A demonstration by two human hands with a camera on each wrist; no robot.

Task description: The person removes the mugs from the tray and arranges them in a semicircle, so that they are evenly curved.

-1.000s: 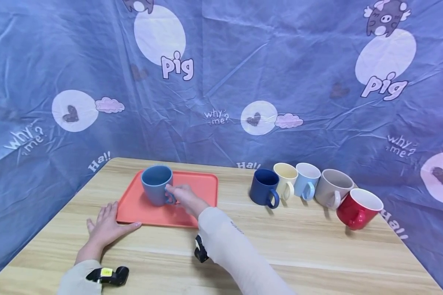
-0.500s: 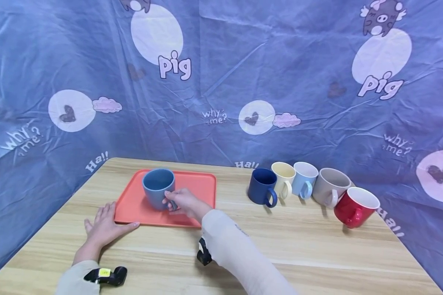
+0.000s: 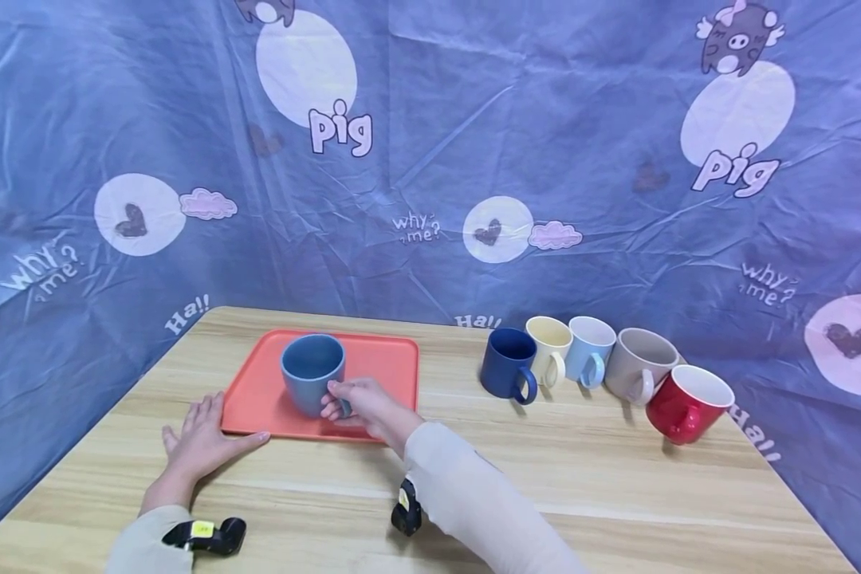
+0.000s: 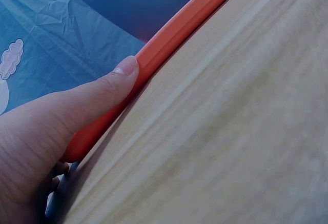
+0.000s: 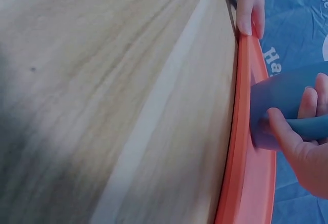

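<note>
A grey-blue mug [image 3: 307, 392] stands upright on the coral-red tray [image 3: 391, 368], left of its middle. My right hand [image 3: 367, 405] holds the mug's handle, which points toward the right and front. In the right wrist view, the thumb and fingers are around that handle [image 5: 310, 127]. At the tray's front left corner lies my left hand [image 3: 204, 448], its fingers stretched along the left side and its thumb against the front rim. The left wrist view shows this thumb [image 4: 102, 90] touching the tray's rim [image 4: 177, 29].
Right of the tray, several mugs stand in a row: dark blue [image 3: 501, 373], cream [image 3: 544, 363], light blue [image 3: 583, 355], grey [image 3: 627, 371] and red [image 3: 678, 410]. The wooden table [image 3: 330, 502] meets a blue patterned cloth [image 3: 416, 175] behind.
The grey-blue mug has slid a little toward the front and right on the tray, with my right hand on its handle. My left hand has stayed at the tray's corner.
</note>
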